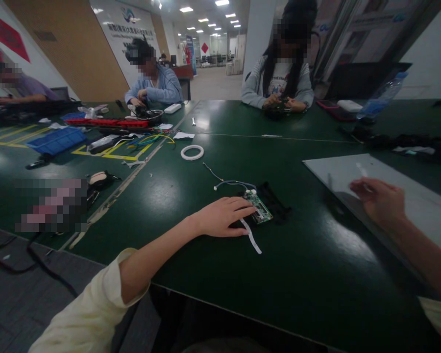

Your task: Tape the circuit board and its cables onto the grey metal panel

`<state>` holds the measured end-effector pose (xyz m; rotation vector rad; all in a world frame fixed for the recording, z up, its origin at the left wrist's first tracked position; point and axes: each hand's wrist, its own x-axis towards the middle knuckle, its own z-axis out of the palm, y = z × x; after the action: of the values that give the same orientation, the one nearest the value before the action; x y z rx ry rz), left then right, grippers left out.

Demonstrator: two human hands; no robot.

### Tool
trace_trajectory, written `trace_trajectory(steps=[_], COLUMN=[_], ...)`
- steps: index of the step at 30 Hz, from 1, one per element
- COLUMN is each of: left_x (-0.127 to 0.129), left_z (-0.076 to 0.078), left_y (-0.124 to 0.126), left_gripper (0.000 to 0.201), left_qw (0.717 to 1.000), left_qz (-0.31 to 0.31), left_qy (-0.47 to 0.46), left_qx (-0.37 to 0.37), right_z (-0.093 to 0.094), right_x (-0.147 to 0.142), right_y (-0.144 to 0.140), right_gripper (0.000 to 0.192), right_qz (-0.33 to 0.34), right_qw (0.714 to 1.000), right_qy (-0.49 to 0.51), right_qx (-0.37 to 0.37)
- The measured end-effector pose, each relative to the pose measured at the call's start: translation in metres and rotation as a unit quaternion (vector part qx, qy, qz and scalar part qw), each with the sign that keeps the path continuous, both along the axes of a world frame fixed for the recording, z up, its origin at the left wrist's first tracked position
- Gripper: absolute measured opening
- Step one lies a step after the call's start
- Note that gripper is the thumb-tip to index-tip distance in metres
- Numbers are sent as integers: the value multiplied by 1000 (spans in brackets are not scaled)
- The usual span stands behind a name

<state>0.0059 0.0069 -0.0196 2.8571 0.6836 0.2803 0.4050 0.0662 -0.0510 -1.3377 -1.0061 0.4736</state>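
Lying far to the left on the dark green table (316, 274) are a blue tray (57, 139), a red strip (106, 122) and a bundle of coloured wires (150, 138), with a white ring of tape (191, 152) sitting nearer the middle. Reaching in from a cream sleeve (91, 314), the left hand (220, 218) is lying palm down, its fingers (242, 208) spread and flat rather than pinching, the fingertips touching the near edge of a small green circuit board (259, 208). That board is resting near the table's middle on a black patch (275, 206), with thin blue and white wires (235, 184) running off its far end and a white ribbon strip (252, 240) trailing toward the near edge. To the right, the right hand (380, 201) is hovering over a grey sheet (338, 171), fingers loosely curled; I cannot tell whether its grip is pinching anything. Across the table, 2 people are sitting, one in a blue top (154, 86), one in a grey top (279, 81), each handling something dark.
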Motion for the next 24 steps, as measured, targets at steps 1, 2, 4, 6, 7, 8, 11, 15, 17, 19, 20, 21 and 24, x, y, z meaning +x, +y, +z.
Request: trace_trajectory(steps=[1,2,4,6,7,8,11,15,17,19,20,21,24], left_x=[0,1,2,3,4,5,6,5,5,4,5,5,7], left_z=[0,0,0,0,0,0,0,1,1,1,1,0,-3], left_y=[0,-1,-2,-4,-6,-6,-8,-8,-8,-8,-8,-8,-7], left_gripper=[58,60,64,65,65,64,62,61,61,61,61,61,57], left_qw=[1000,1000,1000,1000,1000,1000,1000,1000,1000,1000,1000,1000,1000], left_qz=[1,1,-1,-2,-2,-2,-1,-3,-3,-4,-4,-3,-4], left_qy=[2,5,11,18,20,20,18,19,20,19,16,12,1], left_qx=[1,3,7,11,13,14,14,10,9,9,10,13,23], right_z=[-2,-2,-2,1,3,4,3,-2,-2,1,5,10,33], right_x=[-5,-10,-20,-26,-28,-28,-21,-5,-1,-8,-16,-28,-80], right_y=[-2,-4,-10,-16,-18,-19,-19,-15,-16,-19,-21,-25,-43], right_gripper=[26,22,16,13,13,13,10,13,13,12,12,13,18], right_qz=[41,82,147,177,177,166,108,58,49,52,62,78,189], right_qw=[999,995,984,972,964,949,887,882,884,888,894,901,934], right_qy=[5,3,-10,-72,-141,-227,-432,-454,-451,-444,-432,-418,-303], right_qx=[-30,-59,-104,-134,-141,-141,-119,-113,-114,-110,-99,-86,9])
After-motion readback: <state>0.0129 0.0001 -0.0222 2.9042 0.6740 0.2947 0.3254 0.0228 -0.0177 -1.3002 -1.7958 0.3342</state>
